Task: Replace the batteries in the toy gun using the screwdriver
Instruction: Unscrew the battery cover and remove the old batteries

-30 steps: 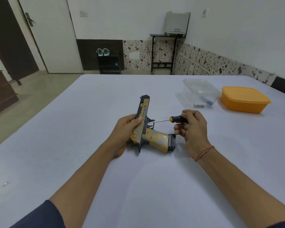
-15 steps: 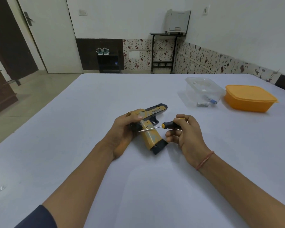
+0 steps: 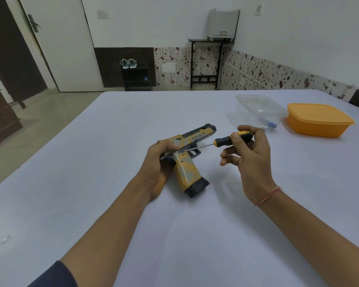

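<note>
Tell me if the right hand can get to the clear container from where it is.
Probably yes. The right hand holds the screwdriver, and the clear container sits just beyond it on the table, with nothing between. But the hand is full, so it would have to set the tool down first.

Unreadable small print on toy gun (image 3: 192, 151) slide

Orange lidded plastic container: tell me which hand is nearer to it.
Right. The right hand, holding the black-and-yellow screwdriver, is closer to the orange lidded plastic container; the left hand, gripping the yellow toy gun, sits farther left.
</note>
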